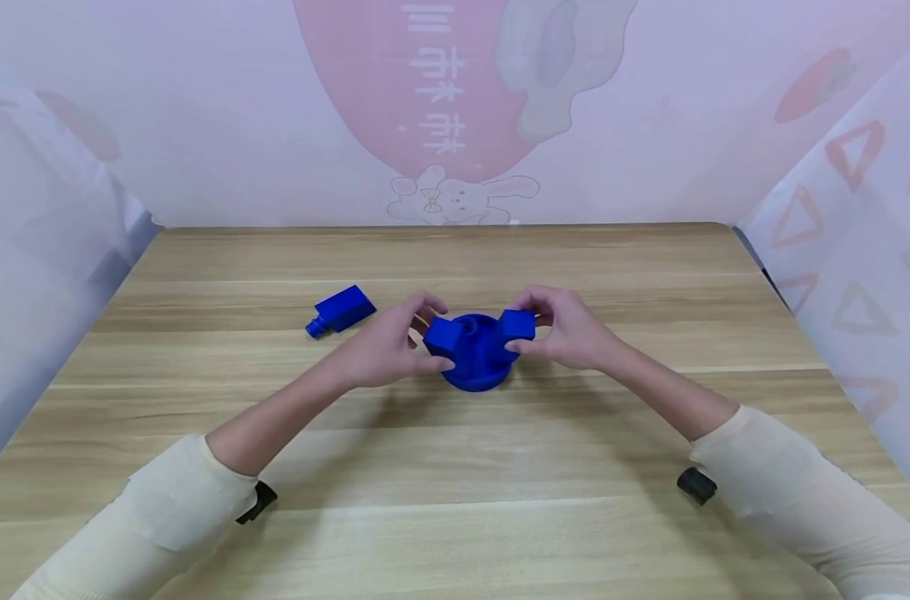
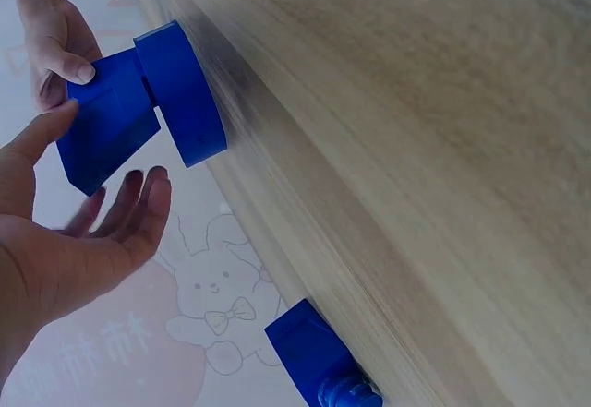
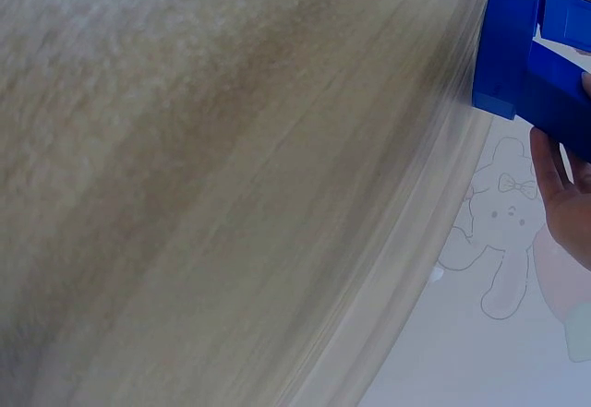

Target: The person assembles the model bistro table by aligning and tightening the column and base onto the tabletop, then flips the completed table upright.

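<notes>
A round blue base with a raised socket stands on the wooden table. Two angular blue blocks rise from it, leaning outward. My left hand is around the left block; in the left wrist view its thumb meets the block's edge, while the other fingers are spread loosely below. The right block is pinched between thumb and fingers of my right hand. In the right wrist view, fingertips of that hand lie against the block's underside, partly cut off by the frame.
Left of the base, another blue block lies on its side, its threaded end facing left in the head view. The table runs back to a printed curtain; more fabric hangs at both sides.
</notes>
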The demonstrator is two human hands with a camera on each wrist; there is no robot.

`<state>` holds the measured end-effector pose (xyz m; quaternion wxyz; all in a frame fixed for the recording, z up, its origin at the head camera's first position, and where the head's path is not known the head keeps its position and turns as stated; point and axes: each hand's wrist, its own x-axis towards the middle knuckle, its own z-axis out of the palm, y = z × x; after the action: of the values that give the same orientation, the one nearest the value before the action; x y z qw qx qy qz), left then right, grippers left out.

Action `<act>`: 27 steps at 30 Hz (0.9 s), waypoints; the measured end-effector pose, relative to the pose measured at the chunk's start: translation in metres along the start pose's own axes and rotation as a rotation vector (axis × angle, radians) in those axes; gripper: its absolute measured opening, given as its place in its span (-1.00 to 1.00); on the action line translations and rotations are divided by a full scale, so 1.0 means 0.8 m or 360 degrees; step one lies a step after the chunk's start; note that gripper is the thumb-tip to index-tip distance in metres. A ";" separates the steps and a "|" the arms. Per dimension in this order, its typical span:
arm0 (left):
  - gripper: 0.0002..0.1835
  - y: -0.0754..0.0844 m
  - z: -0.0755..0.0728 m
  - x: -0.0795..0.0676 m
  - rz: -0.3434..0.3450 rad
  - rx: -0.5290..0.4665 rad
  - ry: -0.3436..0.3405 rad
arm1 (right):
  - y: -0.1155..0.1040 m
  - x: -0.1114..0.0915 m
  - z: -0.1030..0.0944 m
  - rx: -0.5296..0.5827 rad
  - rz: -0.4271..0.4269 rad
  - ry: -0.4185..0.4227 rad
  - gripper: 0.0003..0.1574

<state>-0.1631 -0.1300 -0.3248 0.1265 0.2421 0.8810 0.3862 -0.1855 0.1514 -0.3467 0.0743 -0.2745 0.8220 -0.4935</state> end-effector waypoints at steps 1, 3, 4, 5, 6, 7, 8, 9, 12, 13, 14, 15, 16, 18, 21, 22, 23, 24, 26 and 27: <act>-0.33 0.001 0.000 0.000 -0.0042 -0.0005 0.0026 | 0.000 0.000 0.000 0.0001 0.0001 -0.0001 -0.58; -0.35 0.003 0.002 0.001 -0.0106 0.0000 0.0073 | 0.000 0.000 -0.001 0.0000 0.0003 -0.0002 -0.59; -0.36 0.004 0.002 0.001 -0.0129 0.0004 0.0091 | 0.000 0.000 -0.001 0.0000 0.0005 -0.0001 -0.59; -0.38 0.005 0.003 0.002 -0.0141 0.0004 0.0104 | -0.001 0.000 -0.001 -0.0001 0.0006 -0.0001 -0.59; -0.41 0.006 0.003 0.002 -0.0149 0.0004 0.0111 | 0.000 0.000 -0.001 -0.0004 0.0007 -0.0001 -0.59; -0.42 0.007 0.004 0.003 -0.0151 0.0003 0.0116 | 0.000 0.000 -0.001 -0.0010 0.0009 0.0000 -0.59; -0.45 0.007 0.004 0.004 -0.0149 0.0001 0.0117 | 0.000 0.000 -0.001 -0.0014 0.0010 0.0001 -0.59; -0.46 0.008 0.004 0.005 -0.0145 -0.0008 0.0116 | 0.000 0.000 -0.001 -0.0015 0.0012 0.0001 -0.59; -0.50 0.010 0.003 0.007 -0.0125 -0.0051 0.0105 | 0.001 0.000 -0.001 -0.0011 0.0015 0.0002 -0.58; -0.50 0.011 0.003 0.008 -0.0113 -0.0075 0.0095 | 0.001 0.000 -0.001 -0.0007 0.0015 0.0002 -0.58; -0.50 0.012 0.004 0.009 -0.0100 -0.0096 0.0084 | 0.001 0.000 -0.001 -0.0001 0.0017 0.0003 -0.58; -0.49 0.013 0.004 0.010 -0.0086 -0.0114 0.0069 | 0.001 0.001 -0.001 0.0005 0.0018 0.0004 -0.58; -0.48 0.013 0.004 0.011 -0.0064 -0.0127 0.0053 | 0.002 0.001 -0.001 0.0008 0.0019 0.0005 -0.58; -0.47 0.014 0.005 0.013 -0.0028 -0.0150 0.0020 | 0.003 0.001 -0.001 0.0014 0.0020 0.0008 -0.58; -0.45 0.015 0.006 0.015 -0.0015 -0.0145 0.0021 | 0.004 0.001 -0.001 0.0017 0.0016 0.0012 -0.58; -0.45 0.015 0.007 0.016 -0.0032 -0.0138 0.0039 | 0.004 0.001 -0.001 0.0016 0.0012 0.0013 -0.58; -0.45 0.015 0.008 0.016 -0.0062 -0.0125 0.0065 | 0.003 0.001 -0.001 0.0018 0.0009 0.0013 -0.58; -0.44 0.016 0.009 0.016 -0.0095 -0.0106 0.0095 | 0.003 0.001 -0.001 0.0016 0.0005 0.0012 -0.58; -0.42 0.017 0.012 0.017 -0.0164 -0.0055 0.0161 | 0.003 0.001 -0.001 0.0016 -0.0001 0.0010 -0.58; -0.41 0.018 0.014 0.017 -0.0190 -0.0023 0.0189 | 0.003 0.001 -0.001 0.0014 -0.0004 0.0009 -0.58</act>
<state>-0.1656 -0.1079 -0.3221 0.0986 0.1650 0.8970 0.3980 -0.1876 0.1527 -0.3483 0.0725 -0.2737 0.8197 -0.4980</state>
